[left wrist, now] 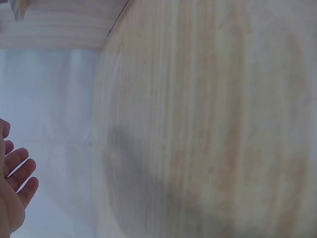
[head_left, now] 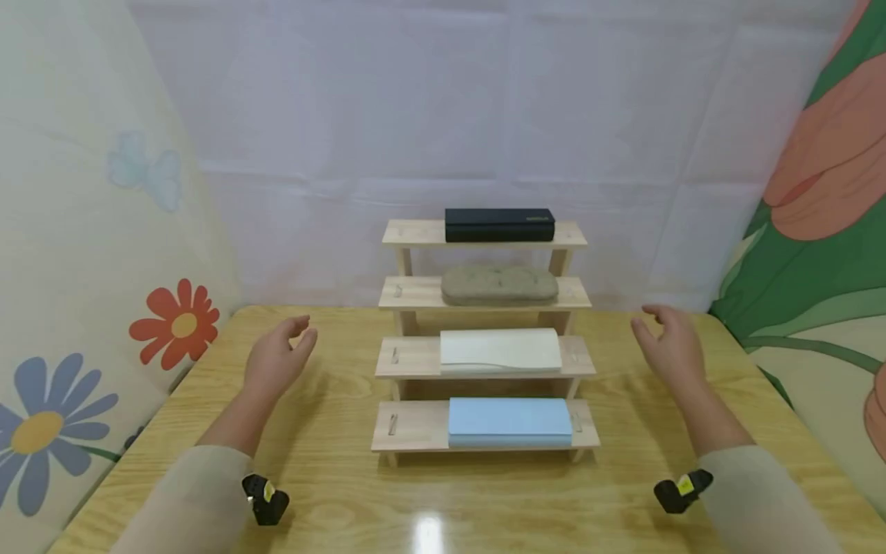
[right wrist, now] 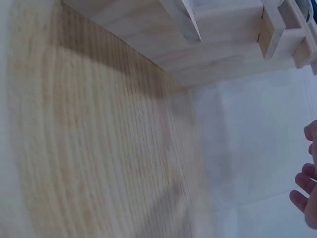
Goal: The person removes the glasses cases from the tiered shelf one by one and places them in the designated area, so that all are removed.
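Note:
A four-tier wooden stand point(head_left: 415, 425) holds one case on each step. On the top lies a black glasses case point(head_left: 499, 226), and below it a grey-green soft, rounded case point(head_left: 499, 285). The third step carries a white flap case point(head_left: 500, 349); a light blue flap case point(head_left: 510, 421) is on the lowest. To the left of the stand my left hand point(head_left: 277, 356) hovers over the table, fingers loosely bent, holding nothing. My right hand point(head_left: 673, 346) is likewise bare on the other side, apart from the stand. Both wrist views show relaxed fingers at their edges.
The wood-grain table point(head_left: 332, 492) reaches back to a white cloth backdrop point(head_left: 450, 100). Flower-printed cloths hang at left point(head_left: 76, 231) and right point(head_left: 817, 254). Small clear clips point(head_left: 392, 424) sit near the ends of the steps. A black wrist device is on each sleeve.

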A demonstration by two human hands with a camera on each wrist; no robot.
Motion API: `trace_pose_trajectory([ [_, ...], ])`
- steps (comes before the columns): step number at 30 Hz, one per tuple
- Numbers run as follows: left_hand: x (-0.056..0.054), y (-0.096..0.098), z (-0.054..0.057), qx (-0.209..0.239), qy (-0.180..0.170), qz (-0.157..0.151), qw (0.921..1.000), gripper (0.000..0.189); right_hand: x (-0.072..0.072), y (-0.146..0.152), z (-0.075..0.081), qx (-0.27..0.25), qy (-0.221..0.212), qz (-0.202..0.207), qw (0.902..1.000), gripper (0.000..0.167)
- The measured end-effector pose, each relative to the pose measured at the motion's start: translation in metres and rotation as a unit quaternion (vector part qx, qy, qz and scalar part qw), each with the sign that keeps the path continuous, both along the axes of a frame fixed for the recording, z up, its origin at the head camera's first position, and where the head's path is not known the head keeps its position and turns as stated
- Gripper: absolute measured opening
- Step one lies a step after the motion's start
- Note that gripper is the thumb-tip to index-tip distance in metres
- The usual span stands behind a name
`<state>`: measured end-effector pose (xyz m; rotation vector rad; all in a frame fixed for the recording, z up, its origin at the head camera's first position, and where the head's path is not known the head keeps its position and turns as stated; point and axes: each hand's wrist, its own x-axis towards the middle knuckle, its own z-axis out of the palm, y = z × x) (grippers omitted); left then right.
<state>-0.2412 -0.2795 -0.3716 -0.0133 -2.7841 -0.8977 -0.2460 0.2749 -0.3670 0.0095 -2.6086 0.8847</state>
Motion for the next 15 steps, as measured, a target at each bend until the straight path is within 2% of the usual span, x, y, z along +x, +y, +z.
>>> trace_pose_trajectory([
  [3, 0.007, 0.005, -0.005, 0.039, 0.003, -0.018, 0.9991, 0.06, 0.009, -0.005, -0.001, -0.033, 0.007, 0.012, 0.9994, 0.051],
  [6, 0.013, 0.009, -0.01, 0.06, 0.004, -0.034, 0.9976, 0.061, 0.016, -0.01, -0.002, -0.059, 0.009, 0.023, 0.998, 0.052],
  [15, 0.038, 0.024, -0.019, 0.126, 0.004, -0.073, 0.9894, 0.057, 0.038, -0.024, -0.003, -0.103, -0.012, 0.051, 0.9933, 0.054],
])
